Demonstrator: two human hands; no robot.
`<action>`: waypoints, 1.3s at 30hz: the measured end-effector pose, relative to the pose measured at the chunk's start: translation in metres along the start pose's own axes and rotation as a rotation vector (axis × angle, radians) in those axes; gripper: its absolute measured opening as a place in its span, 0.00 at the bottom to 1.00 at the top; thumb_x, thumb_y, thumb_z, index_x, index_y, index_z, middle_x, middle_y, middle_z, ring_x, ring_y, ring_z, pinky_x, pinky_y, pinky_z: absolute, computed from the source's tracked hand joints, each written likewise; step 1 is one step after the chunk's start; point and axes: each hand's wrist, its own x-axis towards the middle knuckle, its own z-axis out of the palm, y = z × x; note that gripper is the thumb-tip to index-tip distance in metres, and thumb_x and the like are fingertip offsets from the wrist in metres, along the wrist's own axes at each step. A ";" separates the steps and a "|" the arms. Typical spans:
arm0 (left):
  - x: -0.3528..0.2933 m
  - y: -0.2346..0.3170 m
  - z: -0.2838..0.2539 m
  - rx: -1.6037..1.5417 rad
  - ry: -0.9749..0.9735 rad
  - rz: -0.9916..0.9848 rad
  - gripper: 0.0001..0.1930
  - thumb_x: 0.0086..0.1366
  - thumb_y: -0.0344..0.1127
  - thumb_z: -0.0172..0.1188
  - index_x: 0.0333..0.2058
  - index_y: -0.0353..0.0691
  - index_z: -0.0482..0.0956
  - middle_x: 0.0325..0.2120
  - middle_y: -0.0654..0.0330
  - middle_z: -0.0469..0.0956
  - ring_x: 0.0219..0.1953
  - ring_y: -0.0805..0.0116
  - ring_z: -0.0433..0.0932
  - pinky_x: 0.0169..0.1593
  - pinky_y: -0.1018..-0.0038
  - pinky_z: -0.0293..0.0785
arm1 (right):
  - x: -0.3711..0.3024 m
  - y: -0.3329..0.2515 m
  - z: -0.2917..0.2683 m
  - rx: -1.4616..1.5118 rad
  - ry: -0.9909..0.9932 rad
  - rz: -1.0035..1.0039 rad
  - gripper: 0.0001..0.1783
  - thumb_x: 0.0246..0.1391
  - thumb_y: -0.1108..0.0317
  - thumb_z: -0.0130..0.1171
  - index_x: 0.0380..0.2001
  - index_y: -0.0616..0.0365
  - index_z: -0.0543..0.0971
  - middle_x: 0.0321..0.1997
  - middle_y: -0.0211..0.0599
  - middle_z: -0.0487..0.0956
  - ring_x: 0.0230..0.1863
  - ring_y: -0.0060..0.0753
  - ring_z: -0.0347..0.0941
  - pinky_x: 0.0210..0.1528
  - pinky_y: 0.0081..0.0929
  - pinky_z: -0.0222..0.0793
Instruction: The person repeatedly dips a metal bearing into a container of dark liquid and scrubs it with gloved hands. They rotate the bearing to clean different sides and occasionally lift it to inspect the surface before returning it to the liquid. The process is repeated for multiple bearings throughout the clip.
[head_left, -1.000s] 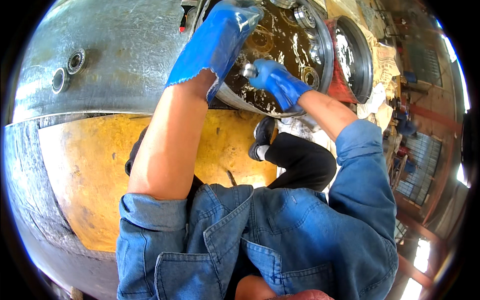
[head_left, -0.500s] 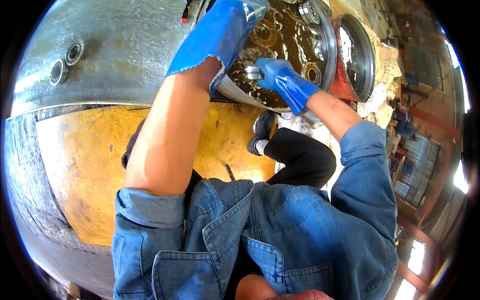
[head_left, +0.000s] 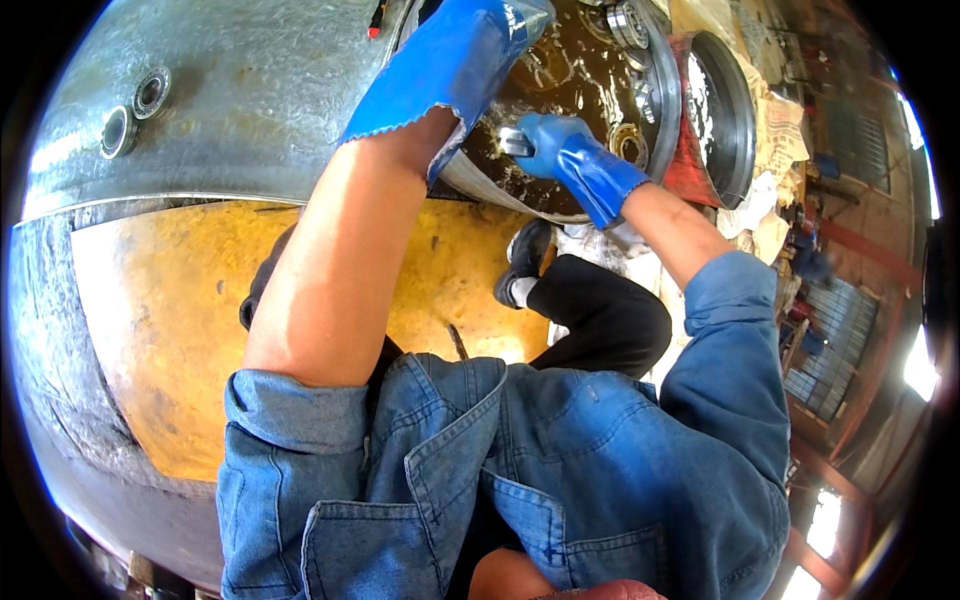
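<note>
both hands in blue rubber gloves, over a round metal basin (head_left: 470, 180) of dark brown liquid. right hand (head_left: 555, 145) fingers clenched on a small shiny metal part (head_left: 514, 141), held at the liquid surface near the basin's near rim. left hand (head_left: 470, 45) reaches into the basin at the top edge, its fingers cut off, can't tell their state. bearings (head_left: 628, 22) lie in the liquid. grey metal counter (head_left: 250, 100) left of the basin, two bearings (head_left: 135, 110) on it.

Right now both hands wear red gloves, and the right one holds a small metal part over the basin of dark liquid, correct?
Not quite: the head view shows blue gloves on the left hand and right hand. The right does grip a small metal part over the basin of dark liquid.
</note>
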 end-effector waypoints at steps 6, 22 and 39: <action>0.003 0.014 0.003 -0.184 -0.075 -0.140 0.23 0.73 0.45 0.55 0.58 0.35 0.74 0.46 0.47 0.83 0.49 0.60 0.81 0.53 0.68 0.73 | -0.006 0.019 -0.009 0.796 -0.248 0.463 0.21 0.51 0.48 0.63 0.38 0.54 0.81 0.36 0.41 0.85 0.38 0.40 0.84 0.43 0.38 0.78; -0.001 -0.010 -0.006 -0.153 -0.003 0.008 0.22 0.72 0.43 0.57 0.56 0.32 0.75 0.44 0.50 0.82 0.47 0.65 0.80 0.51 0.70 0.74 | -0.003 -0.020 -0.030 0.578 -0.104 0.447 0.28 0.52 0.45 0.63 0.49 0.52 0.80 0.35 0.41 0.85 0.35 0.37 0.82 0.47 0.36 0.78; 0.000 -0.010 0.001 -0.142 -0.012 0.064 0.21 0.73 0.43 0.57 0.55 0.31 0.75 0.44 0.49 0.82 0.48 0.64 0.80 0.51 0.70 0.74 | -0.006 0.004 -0.011 0.530 -0.031 0.308 0.23 0.53 0.50 0.63 0.44 0.57 0.80 0.37 0.48 0.84 0.37 0.44 0.82 0.43 0.37 0.79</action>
